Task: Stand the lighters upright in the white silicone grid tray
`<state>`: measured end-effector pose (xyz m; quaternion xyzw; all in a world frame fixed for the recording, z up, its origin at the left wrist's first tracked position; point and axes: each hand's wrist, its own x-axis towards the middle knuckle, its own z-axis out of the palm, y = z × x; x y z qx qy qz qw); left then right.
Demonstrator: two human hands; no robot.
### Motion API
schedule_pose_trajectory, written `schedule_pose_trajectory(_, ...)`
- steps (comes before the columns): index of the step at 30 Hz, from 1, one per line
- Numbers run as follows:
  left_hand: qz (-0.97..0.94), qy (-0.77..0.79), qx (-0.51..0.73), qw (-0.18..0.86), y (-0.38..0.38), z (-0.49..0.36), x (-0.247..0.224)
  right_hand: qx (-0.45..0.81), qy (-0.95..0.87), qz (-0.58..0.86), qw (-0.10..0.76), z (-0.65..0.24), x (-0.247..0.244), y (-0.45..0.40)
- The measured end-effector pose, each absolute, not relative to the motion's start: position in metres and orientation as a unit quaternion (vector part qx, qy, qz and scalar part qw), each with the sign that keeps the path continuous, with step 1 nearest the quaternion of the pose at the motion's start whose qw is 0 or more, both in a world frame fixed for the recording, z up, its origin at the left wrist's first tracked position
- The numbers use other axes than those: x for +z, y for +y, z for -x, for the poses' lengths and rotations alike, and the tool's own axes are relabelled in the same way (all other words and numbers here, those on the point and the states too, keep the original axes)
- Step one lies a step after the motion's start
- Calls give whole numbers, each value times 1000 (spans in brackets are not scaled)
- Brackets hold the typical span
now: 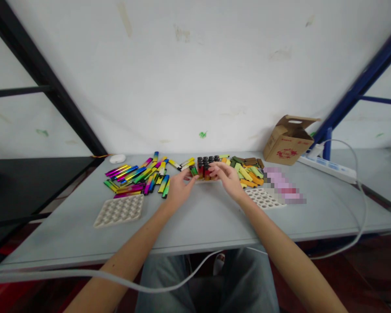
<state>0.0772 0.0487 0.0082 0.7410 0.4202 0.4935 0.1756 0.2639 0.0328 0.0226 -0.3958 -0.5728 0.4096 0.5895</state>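
Holding a small green, dark-topped piece (193,170), the left hand (179,188) is at mid-frame, its grip narrow, thumb and fingers closed on the sides. Right hand (230,179) just beside it, fingers bent in at the red dark-topped pieces (207,168); whether it pinches one or only touches, cannot tell. These stand upright in a close block at centre, a pale holder (209,181) showing under the near edge. Looks like lighters; too small to be sure.

Metallic coloured pieces (130,176) lie loose left of centre on the desk (208,221); yellow, green and orange pieces (247,174) right of centre. Pale tray (119,211) lower left of these, holed tray (263,198) right of the right hand. Cardboard box (286,143) and power strip (329,168) toward the right.

Handling notes, own judgement: light pinch, low enough to keep the piece plumb. Fingertips clear of neighbouring tops, as a sideways nudge could tip the row. One hand best steadies the block while the other shifts a single piece straight up or down, no twisting.
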Motion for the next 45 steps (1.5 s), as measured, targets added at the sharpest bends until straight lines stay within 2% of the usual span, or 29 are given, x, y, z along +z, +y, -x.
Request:
schedule_pose_trajectory(7, -727, 385, 515, 238, 60, -82, -2, 382, -550, 442, 596, -267, 21, 37)
schedule_pose_trajectory(13, -765, 433, 453, 147, 57, -87, -5, 378, -555, 435, 600, -266, 22, 35)
schedule_pose_trajectory(20, -768, 477, 417, 92, 63, -86, -11, 348, -559, 445, 607, -267, 22, 36)
schedule_pose_trajectory(32, -800, 430, 404, 109, 57, -90, -7, 342, -555, 457, 606, -268, 19, 38)
schedule_pose_trajectory(35, -778, 441, 424, 140, 59, -90, -9, 338, -554, 460, 606, -268, 20, 37)
schedule_pose_trajectory(42, -761, 453, 433, 165, 61, -87, -5, 146, -550, 504, 650, -278, 20, 39)
schedule_pose_trajectory(45, -774, 450, 425, 133, 60, -87, -4, 150, -534, 526, 645, -281, 16, 43)
